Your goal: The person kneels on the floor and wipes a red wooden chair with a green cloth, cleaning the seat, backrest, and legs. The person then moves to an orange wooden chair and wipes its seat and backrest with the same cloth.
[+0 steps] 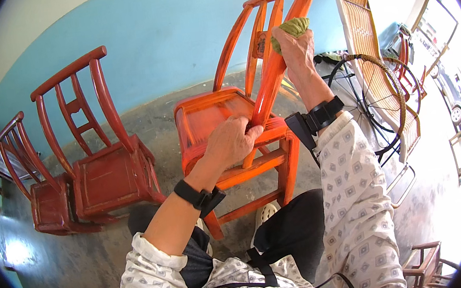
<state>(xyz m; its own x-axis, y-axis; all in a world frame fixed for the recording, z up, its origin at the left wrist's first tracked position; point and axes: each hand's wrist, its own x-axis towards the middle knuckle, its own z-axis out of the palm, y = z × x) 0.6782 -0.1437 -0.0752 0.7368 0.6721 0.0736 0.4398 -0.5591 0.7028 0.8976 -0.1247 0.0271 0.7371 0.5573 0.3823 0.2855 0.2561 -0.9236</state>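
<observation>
Before me stands an orange wooden chair (210,116), its glossy seat turned to the left and its slatted back rising away. My left hand (230,142) grips the base of the near back post (269,92), close to the seat. Higher on that same post, my right hand (297,49) holds a bunched green cloth (296,27) against the wood. The cloth is partly covered by my fingers. A dark carved or printed emblem (261,44) marks the middle slat of the chair back.
To the left are a dark red wooden chair (108,179) and a smaller red chair (49,203). A wheel with a wrapped rim (397,95) and a slatted bamboo recliner (359,22) stand at right. A blue-painted wall (149,33) runs behind. A small wooden stool (423,263) is at lower right.
</observation>
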